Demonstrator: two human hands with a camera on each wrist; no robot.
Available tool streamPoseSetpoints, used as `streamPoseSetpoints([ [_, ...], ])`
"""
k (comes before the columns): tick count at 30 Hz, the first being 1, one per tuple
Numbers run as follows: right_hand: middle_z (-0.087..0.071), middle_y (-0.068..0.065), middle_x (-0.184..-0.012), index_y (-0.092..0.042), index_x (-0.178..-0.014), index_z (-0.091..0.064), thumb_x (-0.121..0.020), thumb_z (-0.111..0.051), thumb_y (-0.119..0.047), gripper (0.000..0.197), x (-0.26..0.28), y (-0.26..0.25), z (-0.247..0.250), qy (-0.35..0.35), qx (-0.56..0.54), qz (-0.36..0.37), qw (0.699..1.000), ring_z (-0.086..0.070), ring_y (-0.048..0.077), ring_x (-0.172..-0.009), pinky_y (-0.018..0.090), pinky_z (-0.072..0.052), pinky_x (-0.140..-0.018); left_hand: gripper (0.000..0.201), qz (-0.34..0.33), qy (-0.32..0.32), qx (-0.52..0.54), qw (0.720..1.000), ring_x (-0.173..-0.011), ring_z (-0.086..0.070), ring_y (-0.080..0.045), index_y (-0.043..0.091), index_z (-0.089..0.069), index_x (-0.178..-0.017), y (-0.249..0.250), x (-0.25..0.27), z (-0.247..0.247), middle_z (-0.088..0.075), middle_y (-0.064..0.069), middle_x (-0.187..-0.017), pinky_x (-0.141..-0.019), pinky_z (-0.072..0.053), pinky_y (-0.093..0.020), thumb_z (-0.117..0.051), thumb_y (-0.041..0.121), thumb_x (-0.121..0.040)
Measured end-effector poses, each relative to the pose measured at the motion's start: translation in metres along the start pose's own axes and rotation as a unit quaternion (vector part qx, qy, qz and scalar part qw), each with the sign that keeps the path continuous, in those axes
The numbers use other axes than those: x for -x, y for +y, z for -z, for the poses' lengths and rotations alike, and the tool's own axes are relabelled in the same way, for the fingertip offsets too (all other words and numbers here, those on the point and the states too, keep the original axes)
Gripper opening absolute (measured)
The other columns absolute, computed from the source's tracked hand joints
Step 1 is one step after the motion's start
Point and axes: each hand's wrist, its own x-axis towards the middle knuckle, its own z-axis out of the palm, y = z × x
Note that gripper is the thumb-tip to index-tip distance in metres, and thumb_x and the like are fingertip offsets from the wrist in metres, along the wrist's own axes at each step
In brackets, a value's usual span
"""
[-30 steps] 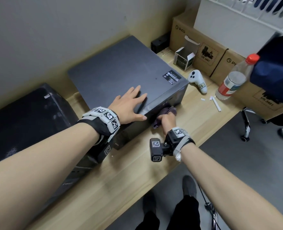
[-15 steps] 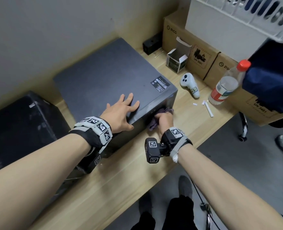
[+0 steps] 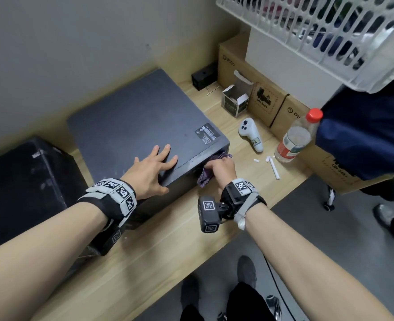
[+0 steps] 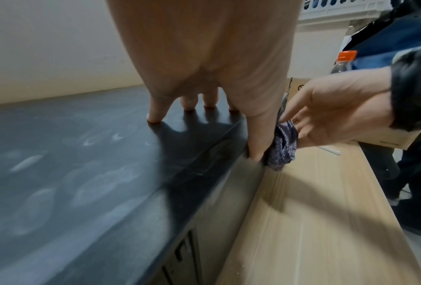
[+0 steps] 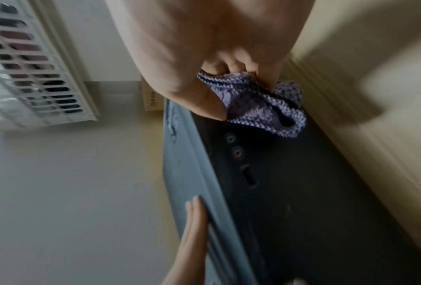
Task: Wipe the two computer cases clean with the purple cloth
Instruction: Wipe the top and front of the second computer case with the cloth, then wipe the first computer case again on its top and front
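Note:
A dark grey computer case lies flat on the wooden desk, its dusty top smeared. My left hand rests flat on the top near the front edge, fingers spread, thumb down over the edge. My right hand grips the bunched purple cloth and presses it against the case's front panel near the right corner. A second black computer case sits to the left.
On the desk right of the case lie a white controller, a red-capped water bottle, a small open box and white scraps. Cardboard boxes and a white basket stand behind. A chair caster is on the floor.
The right hand with the cloth has slid along the front panel toward the case's right corner. The left hand stays flat on top. The head view has shifted.

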Motion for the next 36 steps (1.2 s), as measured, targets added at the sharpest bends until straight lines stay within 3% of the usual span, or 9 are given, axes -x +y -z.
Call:
streamPoseSetpoints([
  [2, -0.066, 0.019, -0.080, 0.001, -0.084, -0.063, -0.052, -0.064, -0.010, 0.034, -0.015, 0.004, 0.004, -0.005, -0.011, -0.024, 1.000, -0.066, 0.034, -0.080, 0.041, -0.056, -0.079, 0.092, 0.005, -0.001, 0.001, 1.000, -0.150, 0.008, -0.021, 0.032, -0.018, -0.154, 0.000, 0.000, 0.000, 0.008, 0.009, -0.162, -0.109, -0.019, -0.071, -0.073, 0.037, -0.079],
  [5, -0.063, 0.021, -0.073, 0.003, -0.081, -0.061, -0.065, -0.063, 0.003, 0.015, -0.014, -0.001, 0.013, -0.011, -0.038, -0.033, 0.999, -0.065, 0.033, -0.072, 0.038, -0.054, -0.067, 0.093, 0.019, -0.002, 0.003, 1.000, -0.150, 0.007, -0.020, 0.033, -0.019, -0.153, 0.002, 0.000, 0.000, 0.008, 0.011, -0.162, -0.110, -0.021, -0.069, -0.074, 0.037, -0.079],
  [10, -0.066, 0.011, -0.069, -0.009, -0.075, -0.059, -0.075, -0.069, 0.000, 0.014, -0.007, -0.017, 0.044, 0.000, -0.069, 0.016, 0.997, -0.065, 0.024, -0.066, 0.031, -0.051, -0.063, 0.094, 0.040, 0.003, 0.008, 0.999, -0.150, 0.004, -0.020, 0.033, -0.020, -0.153, 0.008, -0.002, -0.002, 0.008, 0.011, -0.162, -0.112, -0.022, -0.065, -0.077, 0.034, -0.078],
  [13, -0.065, 0.014, -0.073, -0.009, -0.073, -0.060, -0.067, -0.070, -0.005, 0.013, -0.007, -0.024, 0.066, -0.012, -0.054, 0.071, 0.996, -0.064, 0.027, -0.072, 0.040, -0.054, -0.070, 0.092, 0.061, 0.011, 0.010, 0.998, -0.150, 0.003, -0.020, 0.032, -0.019, -0.153, 0.013, 0.000, -0.006, 0.008, 0.009, -0.162, -0.113, -0.023, -0.062, -0.075, 0.027, -0.079],
  [16, -0.057, 0.014, -0.072, -0.005, -0.071, -0.058, -0.055, -0.067, -0.007, 0.018, -0.012, -0.020, 0.085, 0.003, 0.072, 0.099, 0.992, -0.058, 0.025, -0.072, 0.041, -0.051, -0.067, 0.087, 0.086, 0.039, 0.011, 0.995, -0.150, 0.000, -0.024, 0.026, -0.017, -0.154, 0.027, 0.005, -0.013, 0.006, 0.003, -0.163, -0.113, -0.024, -0.060, -0.065, 0.012, -0.083],
  [20, -0.056, 0.014, -0.072, 0.009, -0.073, -0.061, -0.077, -0.058, 0.008, 0.005, -0.020, -0.011, 0.111, -0.004, 0.292, 0.137, 0.947, -0.053, 0.024, -0.073, 0.031, -0.041, -0.065, 0.090, 0.140, 0.087, 0.025, 0.986, -0.150, 0.005, -0.024, 0.022, -0.005, -0.155, 0.052, 0.012, -0.032, 0.008, 0.001, -0.162, -0.117, -0.018, -0.054, -0.057, 0.007, -0.084],
  [25, -0.067, 0.015, -0.111, -0.007, -0.112, -0.070, -0.087, -0.054, 0.003, 0.031, -0.019, 0.015, 0.124, -0.066, 0.473, 0.182, 0.860, -0.060, 0.033, -0.108, 0.030, -0.043, -0.090, 0.083, 0.173, 0.132, 0.053, 0.975, -0.150, 0.004, -0.022, 0.021, -0.006, -0.155, 0.066, 0.014, -0.044, 0.005, 0.001, -0.163, -0.118, -0.014, -0.053, -0.054, 0.019, -0.087],
  [30, -0.059, 0.010, -0.121, -0.013, -0.108, -0.073, -0.085, -0.061, -0.008, 0.027, -0.011, 0.032, 0.118, -0.174, 0.656, 0.159, 0.717, -0.053, 0.032, -0.118, 0.030, -0.044, -0.094, 0.078, 0.152, 0.159, 0.046, 0.974, -0.150, -0.002, -0.020, 0.021, -0.013, -0.154, 0.061, 0.024, -0.049, -0.001, 0.001, -0.163, -0.119, -0.017, -0.048, -0.053, 0.017, -0.087],
  [36, -0.068, 0.006, -0.115, -0.023, -0.104, -0.076, -0.086, -0.054, -0.013, 0.030, -0.006, 0.025, 0.099, -0.115, 0.625, 0.170, 0.753, -0.059, 0.030, -0.111, 0.031, -0.046, -0.089, 0.072, 0.138, 0.182, 0.048, 0.972, -0.150, -0.008, -0.019, 0.019, -0.020, -0.152, 0.051, 0.042, -0.057, -0.006, -0.001, -0.163, -0.119, -0.021, -0.042, -0.051, 0.015, -0.087],
])
